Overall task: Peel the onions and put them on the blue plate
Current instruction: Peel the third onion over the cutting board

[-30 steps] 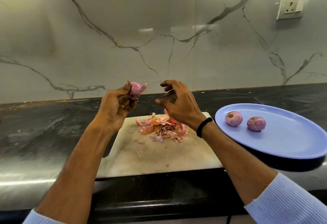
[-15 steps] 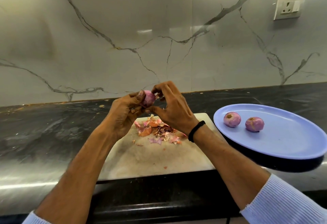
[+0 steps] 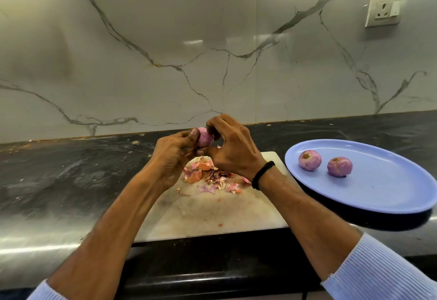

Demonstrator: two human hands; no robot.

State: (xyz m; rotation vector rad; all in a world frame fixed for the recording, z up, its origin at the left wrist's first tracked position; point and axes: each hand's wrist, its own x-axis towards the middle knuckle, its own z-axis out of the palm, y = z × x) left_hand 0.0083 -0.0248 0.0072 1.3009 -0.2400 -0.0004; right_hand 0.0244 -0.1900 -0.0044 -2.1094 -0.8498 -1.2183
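A small pink onion (image 3: 203, 137) is held in the air above the far end of the white cutting board (image 3: 212, 212). My left hand (image 3: 173, 155) grips it from the left, fingers curled round it. My right hand (image 3: 233, 148) pinches at its right side with curled fingers and thumb. A heap of pink and orange onion skins (image 3: 209, 175) lies on the board under my hands. The blue plate (image 3: 378, 193) sits to the right, carrying two peeled onions (image 3: 309, 160) (image 3: 339, 166) side by side.
The board and plate rest on a dark stone counter (image 3: 71, 176) that runs to a marble-pattern wall. Small skin flakes dot the counter near the wall. A white wall socket (image 3: 384, 11) is at the upper right.
My right hand, apart from the onion a second ago, has closed in and now pinches it. Both hands with the onion have shifted slightly right. The loose skin flap on the onion's right side no longer shows.
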